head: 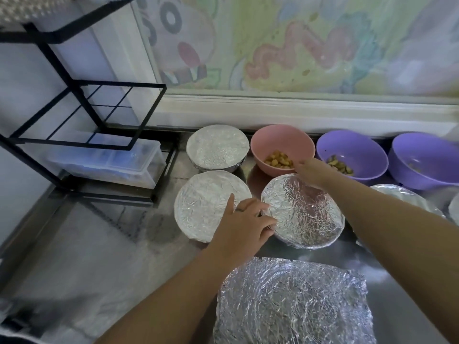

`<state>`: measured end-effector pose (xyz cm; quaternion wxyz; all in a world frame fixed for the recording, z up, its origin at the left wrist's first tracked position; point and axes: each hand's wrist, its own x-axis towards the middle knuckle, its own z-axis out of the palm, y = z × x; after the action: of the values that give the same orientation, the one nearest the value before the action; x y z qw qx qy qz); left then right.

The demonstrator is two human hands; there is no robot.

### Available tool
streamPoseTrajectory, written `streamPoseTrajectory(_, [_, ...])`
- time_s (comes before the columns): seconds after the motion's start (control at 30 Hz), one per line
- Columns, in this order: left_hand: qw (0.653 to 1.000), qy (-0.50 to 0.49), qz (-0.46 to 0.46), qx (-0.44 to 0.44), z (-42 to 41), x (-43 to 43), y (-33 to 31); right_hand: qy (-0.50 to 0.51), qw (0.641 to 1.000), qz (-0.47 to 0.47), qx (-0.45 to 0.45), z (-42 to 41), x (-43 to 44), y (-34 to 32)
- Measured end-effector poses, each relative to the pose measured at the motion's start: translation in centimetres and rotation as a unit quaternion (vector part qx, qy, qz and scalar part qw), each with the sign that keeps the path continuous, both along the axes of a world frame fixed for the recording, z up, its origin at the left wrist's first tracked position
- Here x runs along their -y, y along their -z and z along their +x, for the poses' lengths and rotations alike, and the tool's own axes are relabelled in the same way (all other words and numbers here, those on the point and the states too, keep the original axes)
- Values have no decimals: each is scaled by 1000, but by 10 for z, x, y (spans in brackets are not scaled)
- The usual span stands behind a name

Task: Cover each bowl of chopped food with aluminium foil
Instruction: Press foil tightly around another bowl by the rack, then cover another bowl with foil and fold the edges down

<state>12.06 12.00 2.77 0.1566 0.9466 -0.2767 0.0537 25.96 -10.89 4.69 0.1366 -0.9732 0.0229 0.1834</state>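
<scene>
A foil-covered bowl (304, 214) sits mid-counter. My left hand (244, 223) presses its near-left rim and my right hand (311, 171) grips its far rim. Two more foil-covered bowls stand to the left, one beside it (203, 207) and one behind (217, 146). Along the wall stand three uncovered bowls: a pink bowl (280, 140) with yellow-brown pieces, a purple bowl (357, 147) with chopped food, and a second purple bowl (427, 157). A sheet of foil (293, 304) lies loosely over a bowl closest to me, its corners still sticking out.
Another foil-covered bowl (402, 194) shows behind my right forearm, with more foil at the right edge. A black wire rack (82, 112) with a clear plastic container (106, 157) stands at the left. The steel counter (99, 256) extends to the near left.
</scene>
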Motion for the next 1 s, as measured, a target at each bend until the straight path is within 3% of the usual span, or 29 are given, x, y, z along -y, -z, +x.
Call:
streamPoseTrajectory(0.1, [1000, 3, 2, 4, -1, -1, 1, 40, 997, 31, 51, 4, 2, 4])
streamPoseTrajectory(0.33, [1000, 2, 13, 9, -1, 0, -2, 27, 981, 23, 190, -15, 2, -32])
streamPoseTrajectory(0.6, [998, 46, -43, 25, -23, -4, -18, -21, 929, 92, 359, -66, 14, -76])
streamPoseTrajectory(0.7, [996, 59, -44, -43, -51, -12, -21, -56, 901, 128, 411, -101, 20, -84])
streamPoseTrajectory(0.87, [975, -88, 26, -201, -96, -19, 1, -109, 880, 172, 430, -160, 32, -92])
streamPoseTrajectory(1.0, [941, -225, 72, -243, -127, -11, 17, -155, 865, 184, 440, -203, 42, -89])
